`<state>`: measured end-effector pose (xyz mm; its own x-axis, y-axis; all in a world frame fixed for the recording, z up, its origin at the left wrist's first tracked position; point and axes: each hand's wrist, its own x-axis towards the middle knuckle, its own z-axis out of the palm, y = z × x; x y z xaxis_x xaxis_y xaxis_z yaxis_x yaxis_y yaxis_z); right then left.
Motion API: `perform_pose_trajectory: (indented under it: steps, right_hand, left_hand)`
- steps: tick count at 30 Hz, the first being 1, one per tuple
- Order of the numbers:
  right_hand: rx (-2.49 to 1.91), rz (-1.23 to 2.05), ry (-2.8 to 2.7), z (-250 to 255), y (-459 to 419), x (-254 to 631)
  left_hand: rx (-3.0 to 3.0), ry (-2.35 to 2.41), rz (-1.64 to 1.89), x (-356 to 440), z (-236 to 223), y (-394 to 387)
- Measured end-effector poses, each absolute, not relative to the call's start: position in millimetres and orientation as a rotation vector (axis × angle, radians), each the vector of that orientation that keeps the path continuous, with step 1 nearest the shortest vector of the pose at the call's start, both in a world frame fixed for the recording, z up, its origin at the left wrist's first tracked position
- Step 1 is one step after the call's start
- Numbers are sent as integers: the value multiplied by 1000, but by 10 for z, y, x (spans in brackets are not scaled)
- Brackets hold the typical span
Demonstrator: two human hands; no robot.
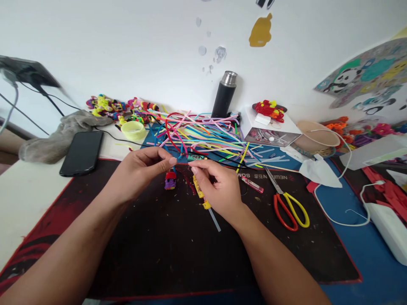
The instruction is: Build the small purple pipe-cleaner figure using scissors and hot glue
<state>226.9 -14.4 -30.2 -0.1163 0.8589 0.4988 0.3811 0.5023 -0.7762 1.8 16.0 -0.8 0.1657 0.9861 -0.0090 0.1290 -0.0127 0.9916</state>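
My left hand (pixel 143 169) is closed in a pinch, thumb against index finger, above the dark mat. Close on its right, my right hand (pixel 221 182) also pinches with thumb and fingertips. A thin bluish strand seems to show in the small gap between the two pinches, too fine to make out. Below the left fingertips lies a small purple and red piece (pixel 170 181). Partly covered by my right hand, a yellow object (pixel 199 188) lies with a translucent stick (pixel 215 220) showing below it. A dark red fuzzy strand (pixel 190 183) lies between the hands.
Scissors (pixel 282 203) with red and yellow handles lie right, near a small pink tube (pixel 252 184). Behind the hands spreads a pile of coloured pipe cleaners (pixel 203 133), with a black flask (pixel 224 95) beyond. A phone (pixel 82 153) and yellow roll (pixel 132 130) are left; a white cable (pixel 337 222) curls right.
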Motion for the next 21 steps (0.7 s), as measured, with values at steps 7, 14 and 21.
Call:
perform_pose_trajectory:
  steps: [7,14,21]
  right_hand:
    - [-1033,550,-1734,-319,-155,2264]
    - [-1015,553,-1739,-301,-163,2243]
    - [-1015,541,-1736,-294,-158,2250]
  left_hand:
    - [1453,1168,988,16,31,140]
    - [1310,1169,1067,48,3,169]
    - [1264,1147,1081,66,-14,146]
